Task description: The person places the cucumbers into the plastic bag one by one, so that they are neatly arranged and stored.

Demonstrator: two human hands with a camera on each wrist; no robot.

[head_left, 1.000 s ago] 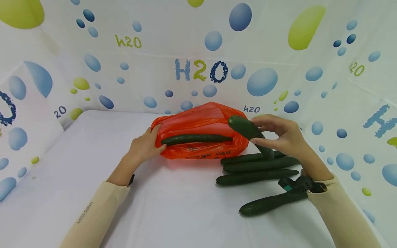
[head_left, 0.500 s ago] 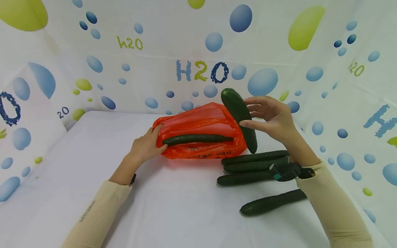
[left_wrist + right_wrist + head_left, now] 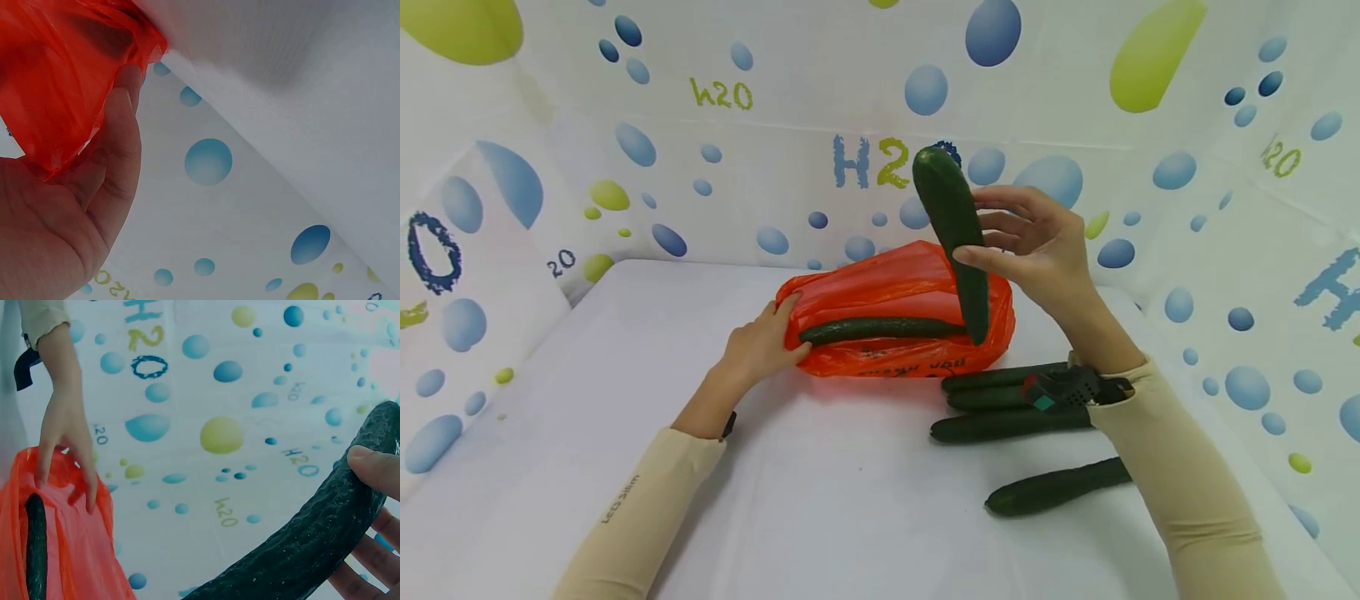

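Note:
Raised over the right end of a red plastic bag [image 3: 880, 287], a dark green cucumber [image 3: 947, 217] is pinched between the thumb and fingers of my right hand [image 3: 1037, 242]. It stands steeply, its thicker end up, and its lower end overlaps the bag in the head view. My left hand [image 3: 762, 343] grips the bag's left end, thumb in front and fingers behind the edge. Another cucumber [image 3: 880, 328] lies lengthwise in the bag. The left wrist view shows the fingers against the crumpled red plastic [image 3: 56, 81].
Right of the bag, three cucumbers [image 3: 1000, 426] lie side by side on the white table [image 3: 850, 500], partly under my right wrist. A separate cucumber [image 3: 1052, 490] lies nearer, its far end hidden by the sleeve. A dotted backdrop [image 3: 775, 167] closes off the back and sides.
My right hand has lifted the cucumber up and to the left from beside the other cucumbers, turning it more upright. The left hand keeps its grip on the bag.

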